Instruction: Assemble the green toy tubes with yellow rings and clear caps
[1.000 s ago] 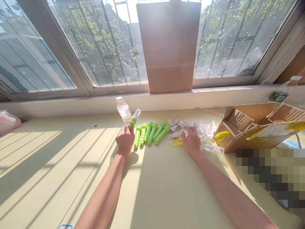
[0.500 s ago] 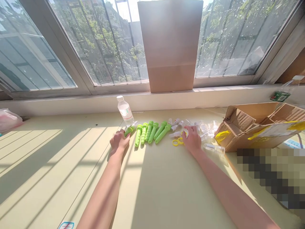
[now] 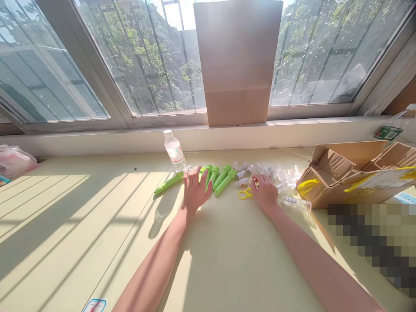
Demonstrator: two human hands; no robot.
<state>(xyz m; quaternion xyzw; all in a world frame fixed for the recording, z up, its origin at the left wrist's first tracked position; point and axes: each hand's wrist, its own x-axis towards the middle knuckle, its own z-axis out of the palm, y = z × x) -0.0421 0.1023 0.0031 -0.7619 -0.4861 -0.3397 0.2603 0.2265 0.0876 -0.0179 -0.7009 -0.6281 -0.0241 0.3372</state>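
Note:
My left hand is over the left part of a row of bright green plastic tubes with wider heads. Its fingers are spread, and it covers some of the tubes. Another green tube lies slanted to its left, near a clear bottle with a white cap. My right hand rests at the right of the row with curled fingers. A yellow ring lies beside it, and more yellow shows at its fingertips; what they grip is partly hidden. Small clear plastic parts lie just beyond.
A cardboard box with yellow tape stands at the right, with a clear cylinder before it. A cardboard sheet leans against the window. A pinkish plastic bag is at the far left of the table.
My left hand has let go of the leftmost green tube, which now lies slanted on the table, and has moved right over the row. My right hand has stayed almost in place.

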